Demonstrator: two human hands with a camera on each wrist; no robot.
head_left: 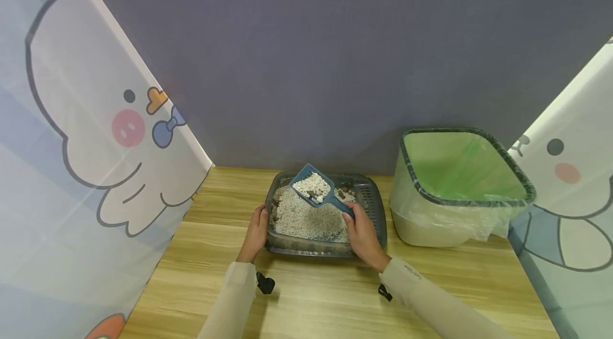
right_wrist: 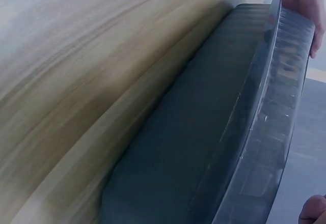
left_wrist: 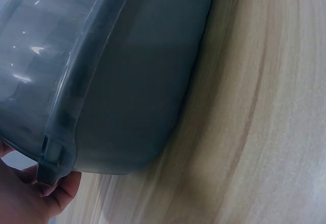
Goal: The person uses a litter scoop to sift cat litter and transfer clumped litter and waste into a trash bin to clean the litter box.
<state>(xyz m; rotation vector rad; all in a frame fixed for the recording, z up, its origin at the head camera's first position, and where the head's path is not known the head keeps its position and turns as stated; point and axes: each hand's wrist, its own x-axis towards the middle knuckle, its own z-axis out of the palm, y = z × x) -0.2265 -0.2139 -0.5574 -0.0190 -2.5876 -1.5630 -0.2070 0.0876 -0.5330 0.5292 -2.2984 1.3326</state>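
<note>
Wrist views show the left hand [left_wrist: 23, 198] clamping the tray [left_wrist: 127, 81]; only the head view shows the right hand [head_left: 364, 235] gripping a scoop [head_left: 331, 198] of possibly clumped litter [head_left: 310, 184] above the tray's litter [head_left: 311, 220]; right, a bin [head_left: 423, 224]

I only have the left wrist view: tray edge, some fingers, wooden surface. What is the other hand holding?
Observer: The right hand grips a blue scoop, as the head view shows.

Operator: I can't see that at all. Is anything in the scoop?

Observer: Yes, pale granules lie in it.

Operator: Good. Mine shows only the outside of the tray clearly. Is anything standing beside it?

Observer: Yes, a large bin stands on the tray's right side, its mouth open upward.
</note>
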